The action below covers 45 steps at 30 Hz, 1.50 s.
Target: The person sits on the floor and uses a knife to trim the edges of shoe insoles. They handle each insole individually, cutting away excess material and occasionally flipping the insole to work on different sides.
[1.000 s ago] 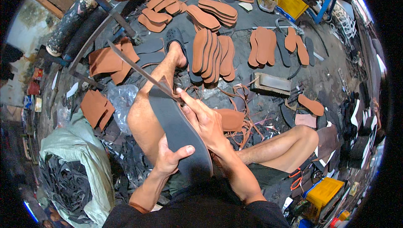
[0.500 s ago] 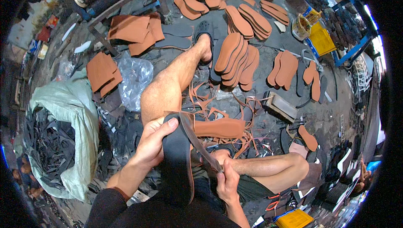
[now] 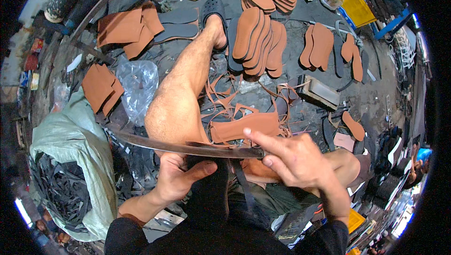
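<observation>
My left hand [image 3: 176,177] is closed around the far end of a black shoe sole [image 3: 206,196], its thumb lying on the upper face. The sole's near end merges with my dark clothing. In my right hand [image 3: 300,161] is a long, slightly curved knife [image 3: 188,150], gripped at its right end with the forefinger stretched forward. Its blade crosses above the sole's far end and points left, past my left hand; whether it touches the sole I cannot tell. Beyond the knife, a brown sole-shaped sheet [image 3: 246,127] lies among thin brown offcuts [image 3: 228,97].
Several brown insoles [image 3: 249,34] are stacked ahead. At left stand a pale green sack [image 3: 101,161] of black scraps, a clear plastic bag [image 3: 138,83] and brown sheets [image 3: 101,90]. A rectangular block [image 3: 319,92] sits right of my bent legs; a yellow container [image 3: 357,8] is farther off.
My right hand has moved up and right, swinging the knife from slanting along the sole's right edge to lying nearly level across its far end. The left hand still grips the sole, slightly lower.
</observation>
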Tool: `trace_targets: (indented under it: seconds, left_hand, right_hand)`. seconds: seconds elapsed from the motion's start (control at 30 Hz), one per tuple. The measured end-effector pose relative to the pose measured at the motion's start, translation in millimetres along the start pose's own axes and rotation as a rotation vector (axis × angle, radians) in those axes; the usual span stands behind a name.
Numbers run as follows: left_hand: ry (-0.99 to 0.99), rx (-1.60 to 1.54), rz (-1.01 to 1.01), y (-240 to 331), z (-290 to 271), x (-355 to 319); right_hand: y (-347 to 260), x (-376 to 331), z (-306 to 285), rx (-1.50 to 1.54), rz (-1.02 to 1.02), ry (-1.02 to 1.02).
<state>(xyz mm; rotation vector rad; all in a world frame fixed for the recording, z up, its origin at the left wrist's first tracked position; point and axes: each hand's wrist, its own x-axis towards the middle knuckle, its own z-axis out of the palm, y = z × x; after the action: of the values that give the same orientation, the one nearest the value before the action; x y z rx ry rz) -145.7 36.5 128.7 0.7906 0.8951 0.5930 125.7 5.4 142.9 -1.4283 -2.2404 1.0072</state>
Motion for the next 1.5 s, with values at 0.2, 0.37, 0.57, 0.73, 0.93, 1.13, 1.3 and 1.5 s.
trace_targets:
  seconds: [0.2,0.37,0.57,0.73,0.93,1.13,1.3,1.5]
  left_hand:
    - [-0.066,0.219,0.063,-2.9,4.7,6.9]
    - [-0.157,0.391,-0.236,-0.6,8.0,6.3]
    - [-0.474,-0.450,0.020,-9.5,-14.4,-2.4]
    - [0.150,-0.150,0.468,-5.1,97.6,46.4]
    - [0.208,-0.412,0.293,1.9,113.2,46.0]
    - [0.245,-0.353,0.255,-13.5,103.4,39.4]
    - [0.216,-0.263,0.207,-27.9,81.8,26.9]
    - [0.195,-0.284,0.167,-47.0,66.3,10.9]
  right_hand:
    - [-23.3,54.2,-47.7,-0.087,-0.133,-0.220]
    - [-1.7,74.3,-66.0,0.215,-0.095,-0.565]
    - [8.5,-27.1,-33.3,0.736,0.045,0.156]
    - [-28.1,-39.3,52.3,0.700,0.187,0.746]
    - [-15.4,-77.2,135.0,0.242,0.223,0.996]
    - [-27.5,-124.1,159.8,0.152,0.378,0.900]
    - [-26.7,-121.5,130.1,0.176,0.358,0.707]
    - [-26.0,-54.1,101.8,0.175,0.241,0.653]
